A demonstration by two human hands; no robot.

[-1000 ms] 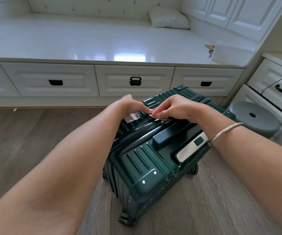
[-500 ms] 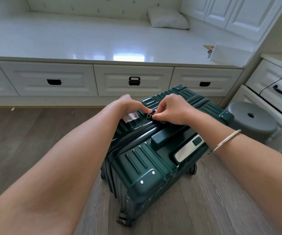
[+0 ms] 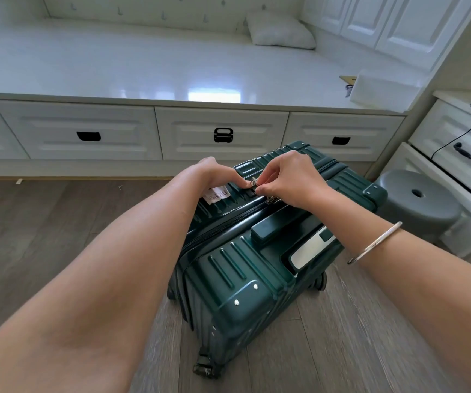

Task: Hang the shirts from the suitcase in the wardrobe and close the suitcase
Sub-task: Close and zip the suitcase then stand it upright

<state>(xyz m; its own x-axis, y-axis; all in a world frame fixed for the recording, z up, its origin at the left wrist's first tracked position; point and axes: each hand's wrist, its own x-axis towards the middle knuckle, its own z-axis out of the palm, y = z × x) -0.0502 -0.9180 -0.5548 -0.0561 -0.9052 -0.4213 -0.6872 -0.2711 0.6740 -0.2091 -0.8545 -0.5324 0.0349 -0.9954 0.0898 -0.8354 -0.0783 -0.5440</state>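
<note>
Standing upright on the wooden floor [image 3: 44, 222]: one dark green hard-shell suitcase [image 3: 243, 273], shells together and zip drawn closed along the top, wheels down, paper label [image 3: 217, 194] on its far shell. Left hand [image 3: 214, 173]: grip pinching the metal zipper pulls [image 3: 254, 182] at the top seam. Right hand [image 3: 294, 177]: fingers curled, grip pinching the same zipper pulls from the other side; silver bangle [image 3: 376, 242] on the wrist. Behind: white bed platform [image 3: 143, 66] with drawers [image 3: 220, 134] and pillow [image 3: 281, 32]. Right: grey stool [image 3: 421, 202].
</note>
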